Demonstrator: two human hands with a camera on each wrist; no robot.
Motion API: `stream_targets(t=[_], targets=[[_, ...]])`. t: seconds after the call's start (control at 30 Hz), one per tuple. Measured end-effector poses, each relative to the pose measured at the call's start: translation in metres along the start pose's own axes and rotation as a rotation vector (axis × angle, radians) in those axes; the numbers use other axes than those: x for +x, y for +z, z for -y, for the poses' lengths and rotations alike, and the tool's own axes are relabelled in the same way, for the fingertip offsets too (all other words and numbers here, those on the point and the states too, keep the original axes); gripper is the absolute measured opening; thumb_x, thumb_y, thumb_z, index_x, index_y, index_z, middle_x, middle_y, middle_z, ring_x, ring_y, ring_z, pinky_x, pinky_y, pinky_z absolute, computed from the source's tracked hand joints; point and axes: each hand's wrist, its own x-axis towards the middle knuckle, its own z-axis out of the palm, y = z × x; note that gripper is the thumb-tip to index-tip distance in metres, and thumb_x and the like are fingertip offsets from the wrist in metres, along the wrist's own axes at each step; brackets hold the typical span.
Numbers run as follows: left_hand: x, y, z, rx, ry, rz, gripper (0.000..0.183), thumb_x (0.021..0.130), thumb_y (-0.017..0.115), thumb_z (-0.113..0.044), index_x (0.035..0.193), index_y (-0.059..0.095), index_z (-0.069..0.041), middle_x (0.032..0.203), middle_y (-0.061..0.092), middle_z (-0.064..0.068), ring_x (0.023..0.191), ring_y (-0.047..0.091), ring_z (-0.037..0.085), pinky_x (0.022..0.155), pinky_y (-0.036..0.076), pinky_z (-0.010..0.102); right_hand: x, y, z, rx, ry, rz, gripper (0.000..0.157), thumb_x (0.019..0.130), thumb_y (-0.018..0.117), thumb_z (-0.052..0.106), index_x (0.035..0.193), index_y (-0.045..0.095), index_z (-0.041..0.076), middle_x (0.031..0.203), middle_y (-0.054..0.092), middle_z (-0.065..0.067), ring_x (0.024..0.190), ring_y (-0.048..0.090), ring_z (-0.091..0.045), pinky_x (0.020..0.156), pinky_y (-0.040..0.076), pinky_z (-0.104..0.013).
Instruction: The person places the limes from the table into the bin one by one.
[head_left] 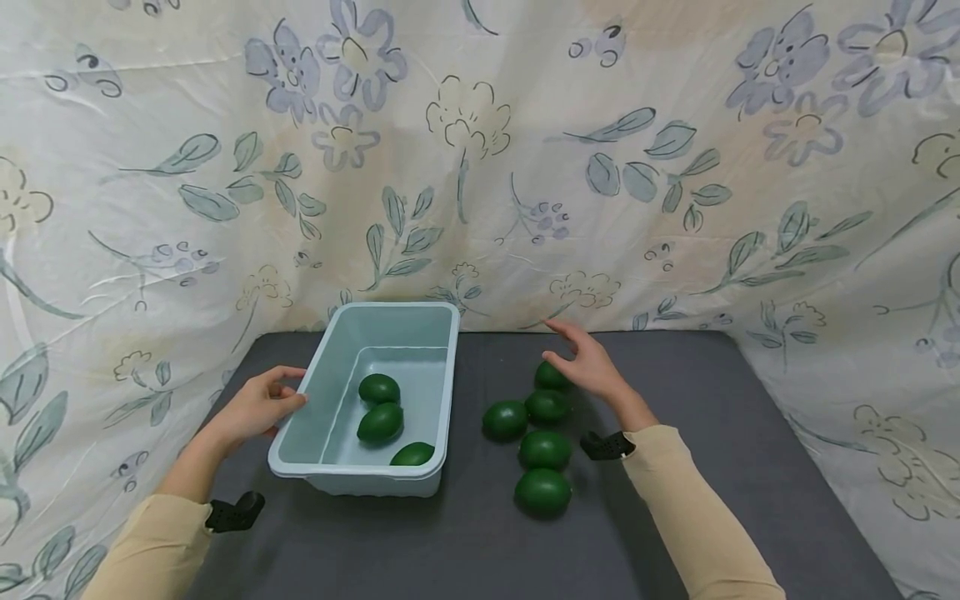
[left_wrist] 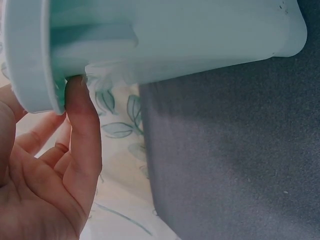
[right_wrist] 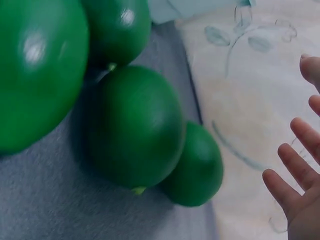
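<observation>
At a pale blue plastic tub [head_left: 375, 483], my left hand [head_left: 258, 406] holds the left side. The left wrist view shows the fingers of that hand [left_wrist: 55, 165] about the tub's rim [left_wrist: 31, 60]. Three smooth green limes [head_left: 380, 423] lie inside the tub. Several more limes [head_left: 544, 451] form a loose, nearly touching row on the tabletop to its right. Over the farthest lime [head_left: 551, 377] hovers my right hand [head_left: 588, 362], fingers spread and holding nothing. In the right wrist view, this hand [right_wrist: 305, 185] is apart from the limes [right_wrist: 137, 127].
A dark grey cloth [head_left: 480, 542] covers the table. Behind it and along both sides hangs a pale curtain [head_left: 525, 167] printed with flowers and leaves, close to the table's back edge. Black bands [head_left: 234, 512] sit on both wrists.
</observation>
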Motion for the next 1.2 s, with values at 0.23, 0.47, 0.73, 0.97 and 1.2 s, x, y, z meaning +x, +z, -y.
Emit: stream_targets(t=[0.23,0.47,0.73,0.97,1.2], targets=[[0.0,0.0,0.0,0.0,0.003,-0.002,0.054,0.091,0.055,-0.018,0.137,0.032,-0.001,0.097,0.06,0.015,0.077,0.06,0.019,0.061,0.053,0.039,-0.005,0.0,-0.016,-0.019,0.045,0.022,0.06,0.09,0.059,0.031,0.141,0.036,0.012,0.143,0.036,-0.012,0.129,0.036,-0.033,0.099,0.035,-0.052],[-0.001,0.001,0.0,0.004,-0.008,0.0,0.055,0.091,0.056,-0.018,0.137,0.031,-0.001,0.097,0.06,0.016,0.079,0.059,0.02,0.062,0.053,0.04,-0.01,0.004,-0.033,-0.075,0.096,0.05,0.061,0.089,0.059,0.034,0.141,0.035,0.013,0.143,0.035,-0.016,0.127,0.037,-0.037,0.097,0.035,-0.054],[0.001,0.001,0.001,0.006,-0.007,-0.006,0.055,0.091,0.055,-0.017,0.137,0.031,-0.001,0.096,0.06,0.015,0.077,0.06,0.019,0.061,0.053,0.038,-0.013,0.014,-0.047,-0.119,0.101,0.067,0.062,0.088,0.061,0.032,0.141,0.036,0.011,0.141,0.036,-0.019,0.125,0.038,-0.039,0.095,0.034,-0.056],[0.0,0.001,0.001,0.007,-0.006,-0.007,0.054,0.091,0.055,-0.017,0.137,0.032,-0.001,0.096,0.06,0.015,0.076,0.06,0.019,0.061,0.053,0.038,-0.011,0.017,-0.05,-0.118,0.111,0.077,0.063,0.088,0.061,0.032,0.141,0.036,0.008,0.139,0.037,-0.021,0.122,0.041,-0.039,0.094,0.036,-0.056],[0.0,0.001,0.001,0.005,-0.005,-0.009,0.054,0.091,0.056,-0.017,0.137,0.032,-0.002,0.097,0.06,0.015,0.077,0.06,0.019,0.062,0.053,0.04,-0.009,0.021,-0.055,-0.124,0.125,0.101,0.063,0.088,0.06,0.032,0.141,0.035,0.008,0.139,0.037,-0.022,0.121,0.042,-0.04,0.093,0.036,-0.056]])
